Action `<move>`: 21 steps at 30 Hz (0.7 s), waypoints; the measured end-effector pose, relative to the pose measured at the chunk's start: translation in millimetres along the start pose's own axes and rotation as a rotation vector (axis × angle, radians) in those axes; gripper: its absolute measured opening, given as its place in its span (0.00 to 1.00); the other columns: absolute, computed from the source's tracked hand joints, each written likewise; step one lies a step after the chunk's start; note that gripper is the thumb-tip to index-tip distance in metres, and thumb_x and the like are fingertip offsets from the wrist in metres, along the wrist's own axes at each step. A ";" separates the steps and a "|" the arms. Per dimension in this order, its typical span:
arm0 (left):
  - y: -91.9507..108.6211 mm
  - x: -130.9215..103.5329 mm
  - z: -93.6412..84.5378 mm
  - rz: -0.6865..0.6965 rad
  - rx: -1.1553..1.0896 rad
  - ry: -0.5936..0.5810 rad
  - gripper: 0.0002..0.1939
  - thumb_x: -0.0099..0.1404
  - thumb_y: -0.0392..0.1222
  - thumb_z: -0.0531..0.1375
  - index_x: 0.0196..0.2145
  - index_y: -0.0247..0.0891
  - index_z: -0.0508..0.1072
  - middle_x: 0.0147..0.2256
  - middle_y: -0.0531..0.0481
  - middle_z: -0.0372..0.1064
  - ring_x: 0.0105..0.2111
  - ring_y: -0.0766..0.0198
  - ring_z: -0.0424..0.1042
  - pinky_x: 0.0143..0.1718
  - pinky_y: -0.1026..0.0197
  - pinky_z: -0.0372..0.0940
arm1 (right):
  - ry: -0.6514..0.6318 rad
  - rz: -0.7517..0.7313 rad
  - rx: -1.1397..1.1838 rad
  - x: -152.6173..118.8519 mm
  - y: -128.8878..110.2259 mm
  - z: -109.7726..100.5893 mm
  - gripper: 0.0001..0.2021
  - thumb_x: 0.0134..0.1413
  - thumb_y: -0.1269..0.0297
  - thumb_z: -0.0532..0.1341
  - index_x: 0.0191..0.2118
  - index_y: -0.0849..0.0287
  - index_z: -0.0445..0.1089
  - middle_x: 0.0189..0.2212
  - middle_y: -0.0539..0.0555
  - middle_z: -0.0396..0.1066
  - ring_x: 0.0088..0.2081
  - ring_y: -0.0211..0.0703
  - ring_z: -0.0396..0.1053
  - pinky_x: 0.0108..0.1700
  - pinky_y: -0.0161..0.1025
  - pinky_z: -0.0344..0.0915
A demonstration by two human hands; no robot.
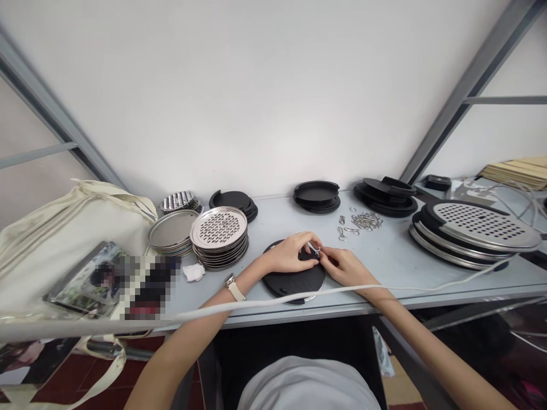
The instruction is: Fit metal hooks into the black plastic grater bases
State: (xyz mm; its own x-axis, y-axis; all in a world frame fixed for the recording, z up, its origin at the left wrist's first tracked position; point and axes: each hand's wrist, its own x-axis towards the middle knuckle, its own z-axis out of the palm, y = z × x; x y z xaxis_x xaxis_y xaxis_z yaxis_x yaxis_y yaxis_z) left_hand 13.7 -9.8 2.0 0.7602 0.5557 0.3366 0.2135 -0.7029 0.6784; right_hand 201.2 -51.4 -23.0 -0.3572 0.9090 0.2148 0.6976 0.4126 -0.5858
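Observation:
A black round disc [294,285] lies on the table's front part, with a bit of bright metal rim at its near edge. Curled over its upper right side is my left hand [290,253], fingers and thumb bent round the edge there. My right hand [344,266] pinches a small metal clip [317,249] at that same edge, its fingertips meeting those of the left. The fingers partly cover the clip. Behind the right hand lies a pile of small metal clips [366,221], with a few loose ones beside it.
To the left stand a stack of round metal grater plates [219,228] and plain metal discs [173,230]. Black round holders [316,196] line the back. Larger perforated discs [478,225] are stacked right. A white cable [265,302] crosses before my forearms. A cream bag [64,228] is far left.

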 end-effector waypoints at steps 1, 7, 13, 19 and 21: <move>0.1 -0.1 0.0 0.008 0.007 0.006 0.15 0.56 0.34 0.59 0.42 0.38 0.64 0.41 0.49 0.66 0.37 0.66 0.66 0.41 0.61 0.64 | 0.000 0.005 -0.008 0.0 0.6 0.4 0.15 0.58 0.61 0.46 0.24 0.59 0.62 0.18 0.48 0.61 0.21 0.35 0.56 0.26 0.33 0.51; 0.2 -0.2 0.3 0.002 -0.019 0.002 0.15 0.56 0.34 0.59 0.42 0.38 0.65 0.41 0.48 0.67 0.41 0.64 0.67 0.46 0.60 0.62 | 0.011 0.042 -0.026 0.3 1.7 2.5 0.15 0.56 0.62 0.48 0.22 0.60 0.60 0.17 0.47 0.59 0.20 0.33 0.54 0.25 0.32 0.48; -2.4 0.0 0.7 0.001 -0.088 -0.006 0.16 0.56 0.33 0.60 0.43 0.38 0.64 0.39 0.49 0.69 0.41 0.65 0.69 0.44 0.62 0.63 | 0.034 0.035 -0.006 0.2 -1.5 1.7 0.16 0.57 0.62 0.48 0.22 0.61 0.62 0.18 0.48 0.61 0.21 0.33 0.56 0.25 0.32 0.49; -2.6 0.8 1.0 -0.003 -0.112 0.003 0.17 0.55 0.32 0.60 0.43 0.38 0.64 0.38 0.50 0.69 0.40 0.65 0.70 0.43 0.62 0.63 | 0.022 0.036 0.029 0.0 -0.7 2.6 0.14 0.58 0.61 0.47 0.29 0.60 0.65 0.19 0.48 0.61 0.22 0.34 0.56 0.26 0.32 0.51; -1.8 0.9 0.9 -0.012 -0.112 0.006 0.17 0.55 0.32 0.60 0.43 0.38 0.64 0.38 0.50 0.69 0.40 0.65 0.69 0.43 0.62 0.63 | 0.025 0.044 0.045 -0.1 0.9 3.6 0.14 0.58 0.60 0.47 0.30 0.60 0.65 0.19 0.48 0.61 0.22 0.35 0.56 0.25 0.32 0.51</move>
State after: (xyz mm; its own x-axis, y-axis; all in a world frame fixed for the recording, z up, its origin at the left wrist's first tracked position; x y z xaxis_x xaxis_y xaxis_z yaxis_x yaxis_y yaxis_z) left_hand 14.6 -8.4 0.5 0.7545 0.5663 0.3317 0.1521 -0.6425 0.7510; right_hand 199.6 -51.4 -26.3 -0.3104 0.9277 0.2075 0.6831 0.3695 -0.6299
